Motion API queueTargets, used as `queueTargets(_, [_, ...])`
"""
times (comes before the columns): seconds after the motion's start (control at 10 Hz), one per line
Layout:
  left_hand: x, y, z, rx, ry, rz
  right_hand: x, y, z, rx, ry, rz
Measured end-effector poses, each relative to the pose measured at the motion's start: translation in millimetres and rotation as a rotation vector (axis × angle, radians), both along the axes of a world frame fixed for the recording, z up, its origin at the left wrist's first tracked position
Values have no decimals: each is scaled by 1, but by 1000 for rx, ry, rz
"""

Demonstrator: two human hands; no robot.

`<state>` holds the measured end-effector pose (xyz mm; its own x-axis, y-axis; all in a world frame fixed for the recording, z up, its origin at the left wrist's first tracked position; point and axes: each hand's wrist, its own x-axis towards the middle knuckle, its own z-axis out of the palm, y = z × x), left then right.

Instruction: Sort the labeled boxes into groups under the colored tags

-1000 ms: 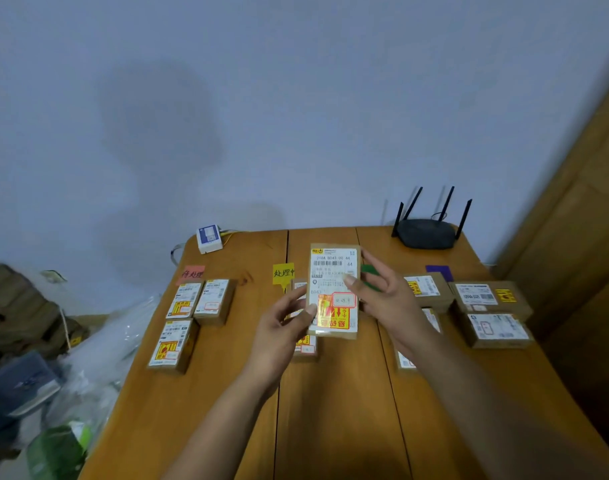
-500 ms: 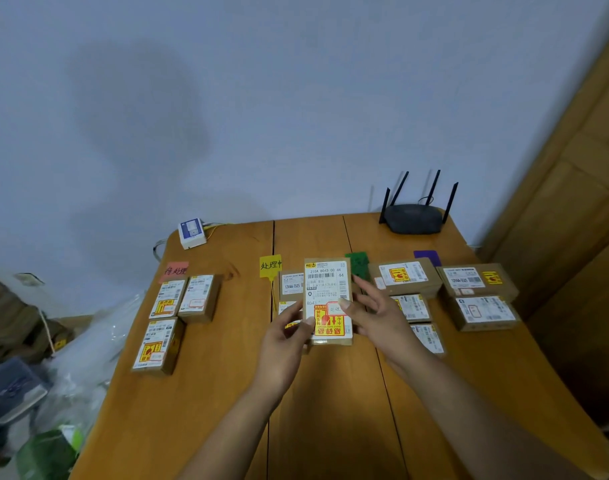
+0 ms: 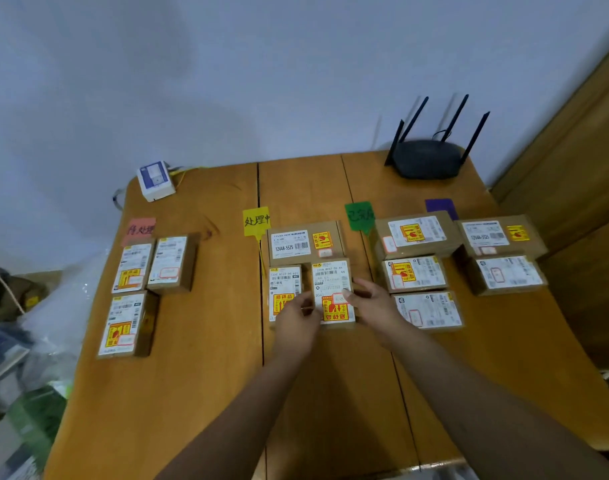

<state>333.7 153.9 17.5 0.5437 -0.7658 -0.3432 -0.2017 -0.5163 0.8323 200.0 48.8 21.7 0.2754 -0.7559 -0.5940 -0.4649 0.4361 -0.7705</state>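
Note:
A small brown box with a white label and a yellow-red sticker (image 3: pixel 332 289) lies flat on the wooden table (image 3: pixel 206 358) under the yellow tag (image 3: pixel 256 220). My left hand (image 3: pixel 296 318) grips its left edge and my right hand (image 3: pixel 372 303) its right edge. It sits beside a second small box (image 3: pixel 283 285) and below a wider box (image 3: pixel 305 241). Three boxes (image 3: pixel 147 268) lie under the pink tag (image 3: pixel 140 230). Three more (image 3: pixel 415 258) are stacked in a column under the green tag (image 3: pixel 359 214), and two (image 3: pixel 502 252) under the purple tag (image 3: pixel 440 206).
A black router (image 3: pixel 429 157) with antennas stands at the table's back right. A small white device (image 3: pixel 154 180) with cables sits at the back left corner. Plastic bags and clutter (image 3: pixel 36 341) lie on the floor to the left. A wooden door (image 3: pixel 587 161) is at the right.
Both hands have lowered the labelled box from in front of me down onto the table in the yellow-tag group, beside the other small box. The view has tilted downward.

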Motion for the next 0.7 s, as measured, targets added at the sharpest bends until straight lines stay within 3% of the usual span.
queueTargets(0.2, [12,-20,-46,116,-68,-21,20,-16,-60,150,-53,-38])
queueTargets(0.4, [13,-21,-56,108,-174,4,29,-23,-83,159,-108,-77])
queueTargets(0.6, [18,-17,-46,52,-152,34,33,-25,-82,29,-40,-26])
queueTargets(0.7, [24,-16,-24,-30,-156,72,30,-22,-57,-161,54,-3])
